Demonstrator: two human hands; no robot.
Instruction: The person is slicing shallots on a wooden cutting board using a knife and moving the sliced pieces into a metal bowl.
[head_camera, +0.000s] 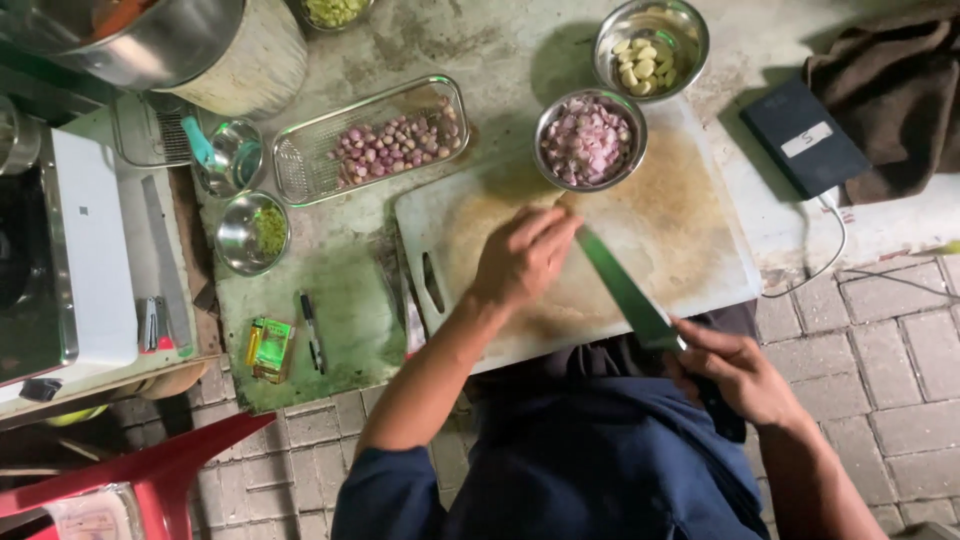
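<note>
My right hand (740, 375) grips the handle of a long knife (625, 290) whose blade points up-left across a white, stained cutting board (690, 240). My left hand (522, 255) rests palm down on the board near the blade tip, fingers together; whatever lies under it is hidden. A steel bowl of chopped shallots (590, 138) sits at the board's far edge. Behind it is a steel bowl of peeled garlic cloves (650, 45).
A metal mesh tray of whole shallots (375, 140) lies to the left, with small steel bowls (252, 232) beside it. A pen (311, 330) and a small green box (270, 348) lie nearby. A dark scale (805, 135) sits right. A red stool (150, 480) stands lower left.
</note>
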